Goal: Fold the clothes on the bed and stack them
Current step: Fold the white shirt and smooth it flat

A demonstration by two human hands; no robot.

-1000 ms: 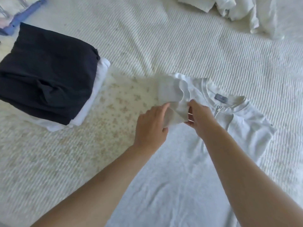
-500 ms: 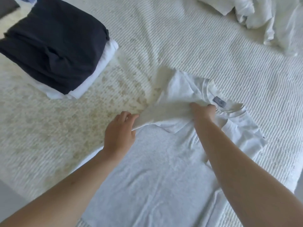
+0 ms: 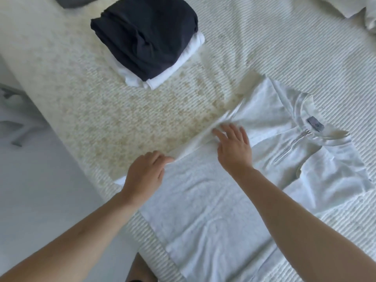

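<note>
A white shirt (image 3: 213, 204) with a short neck zip and a grey label lies spread flat on the bed (image 3: 101, 110). Its left sleeve is stretched out toward the upper left. My left hand (image 3: 145, 174) pinches the shirt's edge at the sleeve's underside, fingers curled. My right hand (image 3: 234, 145) lies flat on the sleeve near the shoulder, fingers straight and spread. A stack of folded clothes (image 3: 150, 37), dark garment on top of white ones, sits at the far left of the bed.
More white, unfolded laundry (image 3: 362, 11) lies at the top right corner. The bed's near edge runs diagonally at the left, with pale floor (image 3: 40, 190) beyond it. Something grey lies on the floor at the far left.
The bunched sleeve has been pulled out flat to the left. My right hand let go of the fabric and now presses flat on it. The view has shifted right, so the stack appears higher.
</note>
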